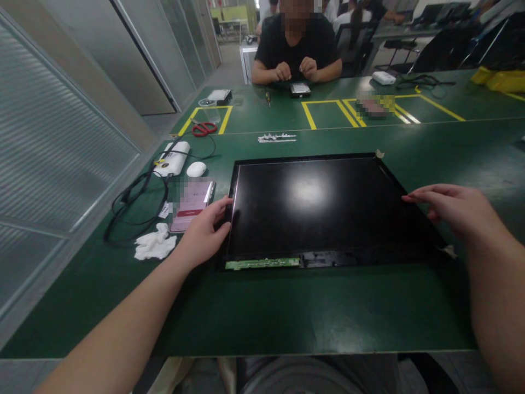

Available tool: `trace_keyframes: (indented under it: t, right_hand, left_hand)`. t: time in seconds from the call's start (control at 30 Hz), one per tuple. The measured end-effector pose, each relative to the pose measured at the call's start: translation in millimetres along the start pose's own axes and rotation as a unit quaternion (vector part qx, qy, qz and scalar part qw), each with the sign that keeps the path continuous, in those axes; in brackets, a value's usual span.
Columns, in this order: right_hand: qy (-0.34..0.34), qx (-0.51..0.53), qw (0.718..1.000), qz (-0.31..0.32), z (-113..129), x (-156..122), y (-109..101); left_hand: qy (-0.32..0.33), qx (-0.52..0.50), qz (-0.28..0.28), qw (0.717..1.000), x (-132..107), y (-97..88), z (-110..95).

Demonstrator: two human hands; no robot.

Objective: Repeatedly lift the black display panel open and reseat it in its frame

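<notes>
A dark, flat display panel [328, 219] with a black frame lies on the green table in front of me. Along its near edge, to the left, runs a narrow green circuit board [262, 264]. My left hand [209, 225] grips the panel's left edge, thumb and fingers bent around the frame. At the opposite side, my right hand [455, 208] pinches the right edge with its fingertips; the lower fingers are partly hidden. Bits of pale tape [449, 251] stick out at the two right corners.
Left of the panel are a phone [191, 205], crumpled tissue [156, 242], black cable [164, 191], a white mouse-shaped object [196, 169] and red-handled scissors [204, 129]. Small screws or parts [276, 138] lie beyond it. Opposite sits a person [297, 49] by a hard drive [300, 90].
</notes>
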State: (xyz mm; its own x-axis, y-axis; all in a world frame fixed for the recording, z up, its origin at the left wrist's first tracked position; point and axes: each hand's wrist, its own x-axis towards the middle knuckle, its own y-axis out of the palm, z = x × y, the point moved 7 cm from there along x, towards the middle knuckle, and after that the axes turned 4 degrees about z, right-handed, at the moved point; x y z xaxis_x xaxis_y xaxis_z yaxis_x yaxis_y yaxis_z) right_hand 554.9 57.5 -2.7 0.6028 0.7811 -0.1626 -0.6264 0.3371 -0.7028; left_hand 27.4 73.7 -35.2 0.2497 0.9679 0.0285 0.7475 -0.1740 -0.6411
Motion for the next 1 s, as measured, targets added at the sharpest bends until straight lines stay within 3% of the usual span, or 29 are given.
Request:
trace_keyframes:
  t: [0.1,0.3,0.5,0.67,1.0]
  right_hand:
    - [-0.008,-0.017,1.0,0.003,-1.7,3.8,-0.1]
    - [-0.039,-0.138,0.988,-0.065,5.9,5.0,-15.0]
    - [-0.048,-0.197,0.979,0.022,-3.0,16.7,-0.4]
    - [-0.117,-0.171,0.978,0.026,-16.8,30.2,4.9]
    - [-0.199,-0.289,0.935,0.059,-7.9,28.8,12.5]
  left_hand:
    - [0.008,0.024,-0.001,1.0,-0.6,-1.2,-3.3]
    - [0.012,0.065,0.008,0.998,-1.7,-1.7,-8.7]
    - [0.014,0.07,0.013,0.997,-2.6,-2.6,-9.2]
    - [0.021,0.07,0.01,0.997,-2.3,-3.4,-9.6]
    - [0.024,0.08,0.008,0.997,-1.5,-1.6,-10.1]
